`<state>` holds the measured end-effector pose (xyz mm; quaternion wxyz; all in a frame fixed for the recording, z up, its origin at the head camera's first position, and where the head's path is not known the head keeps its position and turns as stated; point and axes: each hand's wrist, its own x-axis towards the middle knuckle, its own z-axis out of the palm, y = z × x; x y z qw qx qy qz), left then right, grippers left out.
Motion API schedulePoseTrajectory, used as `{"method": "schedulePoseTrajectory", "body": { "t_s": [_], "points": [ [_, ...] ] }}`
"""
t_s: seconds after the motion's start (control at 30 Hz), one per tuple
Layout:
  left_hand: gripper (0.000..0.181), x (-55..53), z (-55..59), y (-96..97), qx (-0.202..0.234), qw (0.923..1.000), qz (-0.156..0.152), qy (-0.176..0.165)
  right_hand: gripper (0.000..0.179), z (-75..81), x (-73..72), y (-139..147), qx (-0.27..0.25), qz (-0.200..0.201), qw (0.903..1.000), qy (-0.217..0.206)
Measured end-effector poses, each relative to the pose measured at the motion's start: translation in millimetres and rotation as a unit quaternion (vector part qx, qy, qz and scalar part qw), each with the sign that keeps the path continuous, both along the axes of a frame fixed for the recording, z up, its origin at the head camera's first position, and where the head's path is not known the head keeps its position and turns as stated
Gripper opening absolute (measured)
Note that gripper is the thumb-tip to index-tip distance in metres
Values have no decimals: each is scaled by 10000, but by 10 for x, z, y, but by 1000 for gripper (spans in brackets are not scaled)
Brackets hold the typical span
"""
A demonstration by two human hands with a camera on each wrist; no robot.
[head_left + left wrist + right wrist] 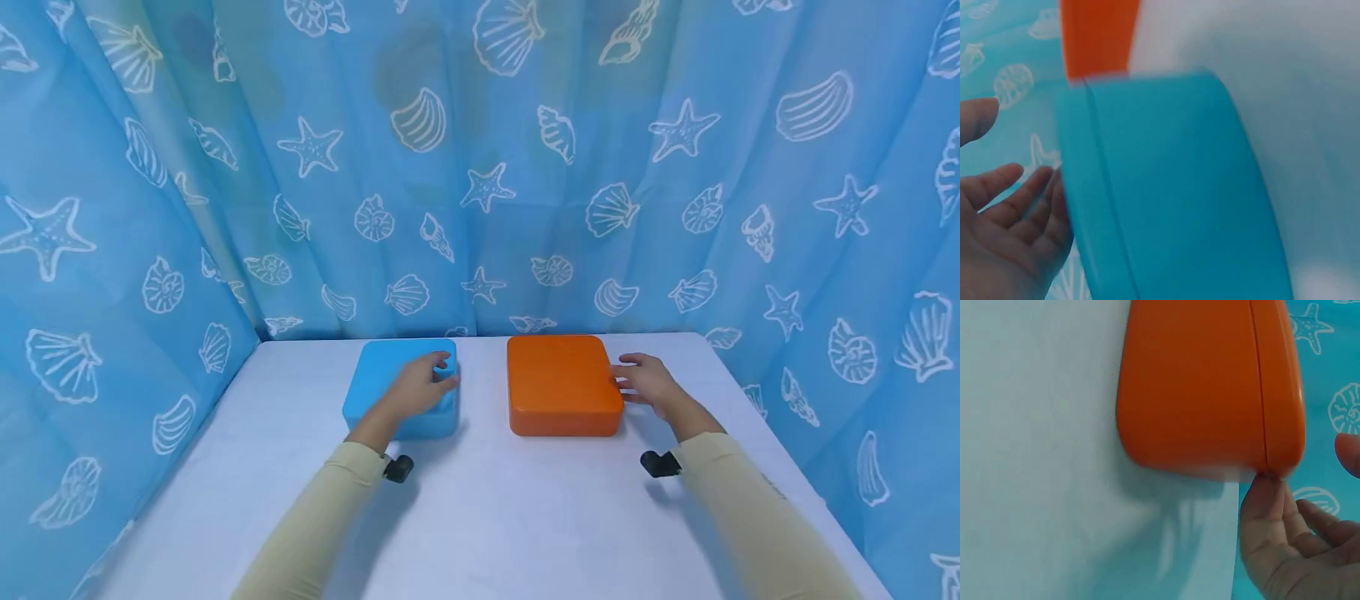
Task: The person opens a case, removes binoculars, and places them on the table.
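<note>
On the left of the table stands a blue lidded box, and an orange lidded box stands to its right. My left hand hovers over the blue box, its fingers loosely bent with nothing between them. In the left wrist view its fingers lie along the lid side of the blue box; whether they touch it I cannot tell. At the right side of the orange box is my right hand, fingertips against the edge near the lid seam and thumb held apart. Both lids are on, so the insides are hidden.
A white-covered table carries both boxes near its back edge, with a gap between them. Blue curtains printed with shells and starfish hang behind and at both sides. A small black wrist camera is on the left wrist, another on the right.
</note>
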<state>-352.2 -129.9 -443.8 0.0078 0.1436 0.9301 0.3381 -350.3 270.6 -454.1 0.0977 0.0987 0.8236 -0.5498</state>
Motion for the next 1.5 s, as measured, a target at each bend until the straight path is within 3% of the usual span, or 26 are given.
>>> {"method": "schedulePoseTrajectory", "body": {
  "t_s": [0.1, 0.17, 0.27, 0.43, 0.7, 0.77, 0.93, 1.0, 1.1, 1.23, 1.5],
  "points": [
    [58, -22, 12, 148, 669, 9963, -189, -506, 72, -3, -20, -54, -310, -57, 9991, -279],
    [58, -27, 16, 256, 1267, 9869, -248, -963, 72, 2, -27, -59, -441, -101, 9982, -384],
    [60, -31, 18, 438, 2227, 9592, -331, -1711, 67, 13, -61, -31, -602, -226, 9961, -603],
    [67, -68, -5, 715, 2914, 9210, -163, -2582, 64, 47, -150, 18, -1089, -441, 9890, -901],
    [54, -204, -75, 928, 3445, 8839, 530, -3117, 63, 56, -242, 15, -1886, -782, 9740, -983],
    [49, -242, -66, 923, 3716, 8700, 656, -3173, 62, 84, -262, -1, -1886, -872, 9730, -1008],
    [49, -291, -1, 918, 4445, 8263, 887, -3344, 60, 140, -263, 16, -1793, -915, 9732, -1109],
    [52, -298, 21, 944, 4574, 8158, 954, -3408, 61, 143, -242, 59, -1799, -895, 9728, -1154],
    [57, -296, 87, 965, 4540, 8147, 1018, -3462, 61, 162, -240, 92, -1880, -867, 9710, -1195],
    [60, -285, 150, 990, 4324, 8221, 1139, -3524, 61, 193, -230, 115, -1888, -824, 9705, -1253],
    [59, -307, 199, 971, 4130, 8209, 1301, -3723, 60, 220, -246, 90, -1819, -744, 9719, -1295]
  ]
}}
